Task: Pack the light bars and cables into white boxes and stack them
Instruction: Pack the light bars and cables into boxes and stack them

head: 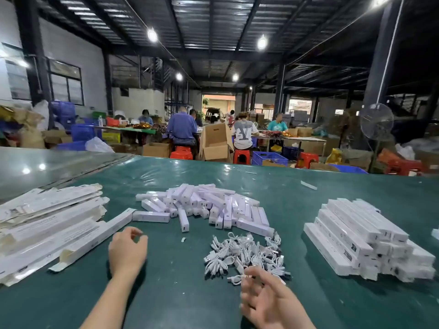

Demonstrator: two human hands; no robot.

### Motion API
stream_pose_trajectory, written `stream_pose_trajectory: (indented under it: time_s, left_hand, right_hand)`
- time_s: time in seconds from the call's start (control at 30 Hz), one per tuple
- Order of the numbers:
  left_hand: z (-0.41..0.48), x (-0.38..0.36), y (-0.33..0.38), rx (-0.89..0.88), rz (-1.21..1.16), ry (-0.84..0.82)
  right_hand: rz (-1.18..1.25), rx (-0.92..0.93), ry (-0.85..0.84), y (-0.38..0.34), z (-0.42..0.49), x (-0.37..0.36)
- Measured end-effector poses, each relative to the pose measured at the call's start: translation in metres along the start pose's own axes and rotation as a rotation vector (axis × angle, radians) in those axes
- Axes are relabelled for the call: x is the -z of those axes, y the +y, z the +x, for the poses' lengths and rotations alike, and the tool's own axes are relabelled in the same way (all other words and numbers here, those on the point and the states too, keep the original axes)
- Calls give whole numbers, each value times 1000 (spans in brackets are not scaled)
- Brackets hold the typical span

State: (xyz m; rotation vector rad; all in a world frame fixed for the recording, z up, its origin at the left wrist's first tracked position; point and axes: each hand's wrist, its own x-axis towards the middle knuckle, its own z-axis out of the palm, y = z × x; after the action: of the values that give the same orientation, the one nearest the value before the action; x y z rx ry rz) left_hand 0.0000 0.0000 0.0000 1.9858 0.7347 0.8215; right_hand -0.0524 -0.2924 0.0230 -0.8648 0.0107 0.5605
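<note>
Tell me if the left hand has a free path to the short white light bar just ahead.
Likely yes: only bare green tabletop lies between left hand and that short white light bar.

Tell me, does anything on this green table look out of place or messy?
Nothing looks damaged. A lone white strip lies apart toward the far right, and a tiny white scrap sits near the cables. The light bars are a loose heap, unlike the neat stack of boxes.

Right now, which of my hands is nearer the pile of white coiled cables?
Right. The right hand is at the near edge of the pile of white coiled cables, right against it. The left hand is off to the pile's left, not touching it.
</note>
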Motion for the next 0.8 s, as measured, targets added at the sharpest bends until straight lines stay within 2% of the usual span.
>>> stream_pose_trajectory:
  time_s: [0.13, 0.2, 0.3, 0.4, 0.47, 0.57, 0.6, 0.8]
  left_hand:
    - [25, 14, -9, -117, 324, 176]
    - [32, 19, -14, -81, 412, 206]
    - [33, 18, -22, 56, 519, 126]
    - [32, 14, -21, 94, 613, 59]
    - [32, 9, -16, 40, 694, 31]
    - [33, -8, -6, -143, 790, -20]
    - [32, -13, -3, -142, 797, -33]
    - [50, -7, -10, 87, 824, 9]
  right_hand:
    - [13, -56, -122, 0, 6, 4]
    - [0, -60, -143, 0, 5, 2]
    - [-18, -52, -146, 1, 5, 2]
    - [-15, -46, -144, 1, 5, 2]
    - [-17, -35, -130, 1, 5, 2]
    - [-38, -24, -130, 3, 6, 0]
    - [-44, -24, -129, 3, 6, 0]
    - [-76, -20, -150, 2, 7, 2]
